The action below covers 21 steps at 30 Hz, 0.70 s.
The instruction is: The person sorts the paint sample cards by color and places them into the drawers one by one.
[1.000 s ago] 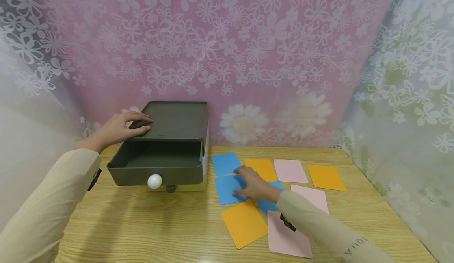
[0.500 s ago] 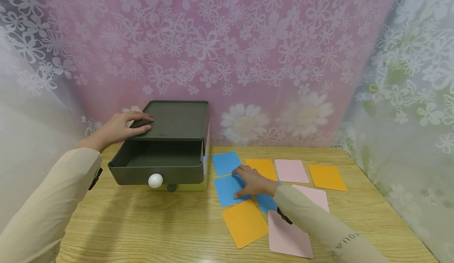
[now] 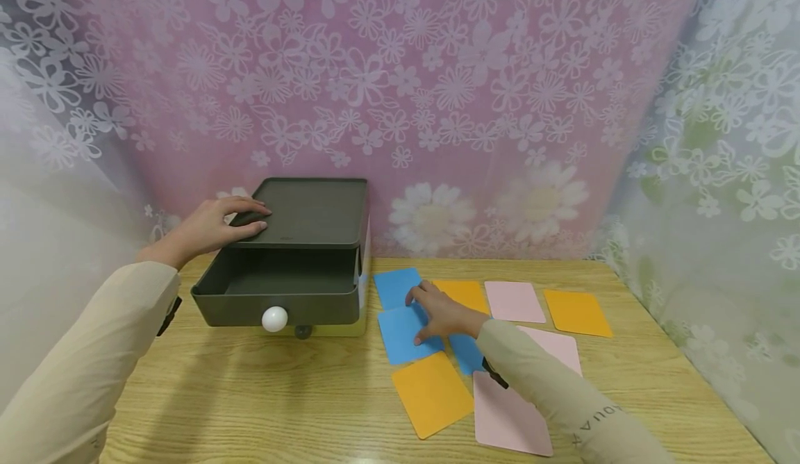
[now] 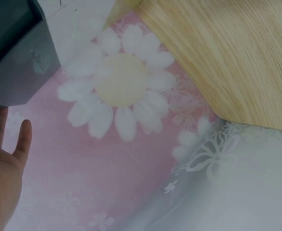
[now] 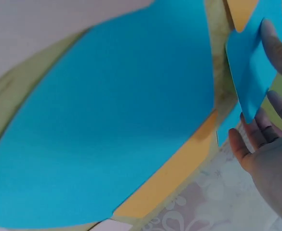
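Note:
My left hand (image 3: 215, 223) rests on the left edge of the dark lid (image 3: 306, 210) of a small drawer box. In the left wrist view its fingers (image 4: 22, 139) reach the box's grey corner (image 4: 34, 60). Below the lid, a dark drawer (image 3: 231, 311) is pulled out, with a white round knob (image 3: 274, 319). My right hand (image 3: 445, 312) arches over a blue card (image 3: 400, 339), the thumb on its face and the fingertips near its far edge. The right wrist view shows this blue card (image 5: 251, 62) between thumb and fingers, which stand apart.
Another blue card (image 3: 396, 287) lies behind, and a third blue card (image 3: 467, 356) is partly under my right forearm. Orange cards (image 3: 431, 394) and pink cards (image 3: 514, 303) spread around on the wooden table (image 3: 300, 415). A floral curtain (image 3: 400, 103) hangs behind.
My right hand has shifted slightly to the left and its fingers reach further over the blue card's far edge. The left hand and the drawer have stayed put.

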Motion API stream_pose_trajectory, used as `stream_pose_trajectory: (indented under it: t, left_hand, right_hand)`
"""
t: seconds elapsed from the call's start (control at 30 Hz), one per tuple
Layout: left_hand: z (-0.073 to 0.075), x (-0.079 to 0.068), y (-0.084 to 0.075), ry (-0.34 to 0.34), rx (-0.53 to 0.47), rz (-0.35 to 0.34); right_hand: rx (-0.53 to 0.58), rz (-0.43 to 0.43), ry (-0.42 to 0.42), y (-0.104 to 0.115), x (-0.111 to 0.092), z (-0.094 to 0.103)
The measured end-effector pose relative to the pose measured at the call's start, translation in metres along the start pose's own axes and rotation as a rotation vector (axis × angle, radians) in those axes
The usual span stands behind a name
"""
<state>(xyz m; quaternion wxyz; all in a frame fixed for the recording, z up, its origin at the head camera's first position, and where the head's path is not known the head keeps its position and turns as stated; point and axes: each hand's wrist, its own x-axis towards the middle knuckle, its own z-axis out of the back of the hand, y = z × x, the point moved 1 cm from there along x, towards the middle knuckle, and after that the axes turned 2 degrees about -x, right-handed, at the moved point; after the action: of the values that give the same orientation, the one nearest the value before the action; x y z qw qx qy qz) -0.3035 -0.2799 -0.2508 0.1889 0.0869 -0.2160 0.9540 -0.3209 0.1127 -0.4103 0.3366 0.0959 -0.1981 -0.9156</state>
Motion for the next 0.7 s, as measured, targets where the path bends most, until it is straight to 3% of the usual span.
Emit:
stream_pose_trajectory:
  t: [0.3,0.47,0.7]
  left_hand:
    - [0.000,0.000,0.001,0.002,-0.009,0.006]
    - [0.000,0.000,0.001,0.007,-0.001,0.008]
    - [0.000,-0.001,0.000,0.006,-0.006,0.006]
  right_hand:
    - [-0.025,0.100,-0.033,0.004,-0.006,0.018]
    - [-0.047,0.151,0.017,0.005,-0.009,0.029]
    - [0.084,0.159,0.115,0.005,-0.015,0.047]
